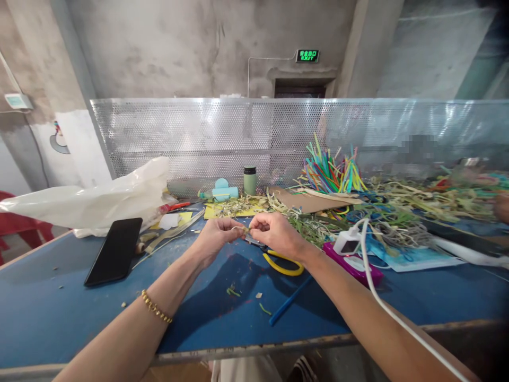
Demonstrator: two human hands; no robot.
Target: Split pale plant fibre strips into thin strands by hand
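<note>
In the middle of the frame our left hand (214,234) and right hand (275,233) are close together, both pinching a thin pale strip (243,229) just above the blue tabletop (59,313). We seem to be bending or tying the little strip with our fingertips. It looks small and floppy, so the next move needs a soft, tight pinch; the yellow scissors (283,264) lie just under our right hand.

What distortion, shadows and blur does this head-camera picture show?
Head view: the wide lens leans the concrete walls inward; the left hand and right hand throw soft shadows on the blue table; a pixelated patch shows behind the perforated screen; the pale strip they pinch is tiny.
</note>
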